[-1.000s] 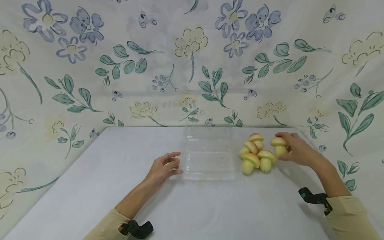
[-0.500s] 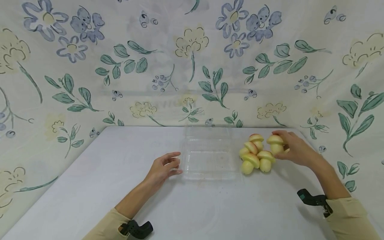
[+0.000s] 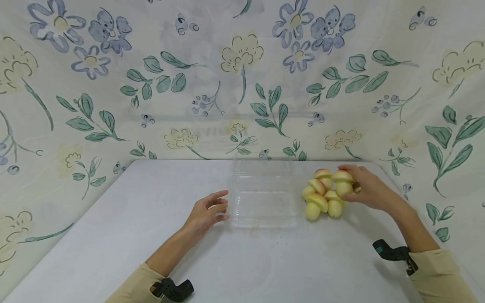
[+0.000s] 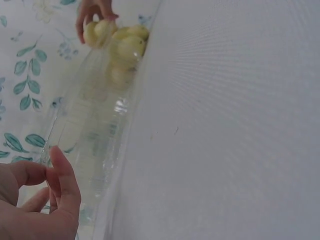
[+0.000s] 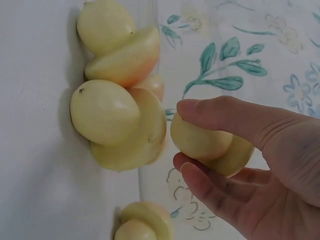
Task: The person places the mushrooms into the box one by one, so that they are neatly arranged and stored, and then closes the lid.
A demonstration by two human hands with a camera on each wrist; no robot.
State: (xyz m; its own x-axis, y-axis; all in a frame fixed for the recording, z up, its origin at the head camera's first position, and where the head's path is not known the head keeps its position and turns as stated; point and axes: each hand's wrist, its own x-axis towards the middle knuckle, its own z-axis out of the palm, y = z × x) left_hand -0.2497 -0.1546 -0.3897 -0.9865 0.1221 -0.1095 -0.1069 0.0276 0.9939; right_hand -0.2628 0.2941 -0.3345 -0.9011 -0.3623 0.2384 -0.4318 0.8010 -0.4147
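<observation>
At the right of the table, my right hand point(image 3: 366, 187) holds a yellow mushroom-shaped piece point(image 3: 342, 185) with a rounded cap, above the others. In the right wrist view, thumb and fingers pinch the held yellow mushroom point(image 5: 200, 140) from opposite sides. Several similar mushrooms point(image 3: 313, 210), some with reddish caps, are clustered just left of that hand. A clear plastic box point(image 3: 265, 223) lies beside the cluster. My left hand point(image 3: 206, 212) is at the box's left end, fingers loosely bent and spread; whether they touch the thin wall is hard to tell.
The white tabletop point(image 3: 250, 265) extends in front of the box. Behind it hangs a flower-patterned cloth point(image 3: 212, 97). A black wrist camera point(image 3: 394, 251) sits by the right sleeve, another wrist camera point(image 3: 173, 289) by the left.
My right hand has moved a little to the left with the mushroom, which now partly covers the others in the head view. The left hand has stayed beside the box.
</observation>
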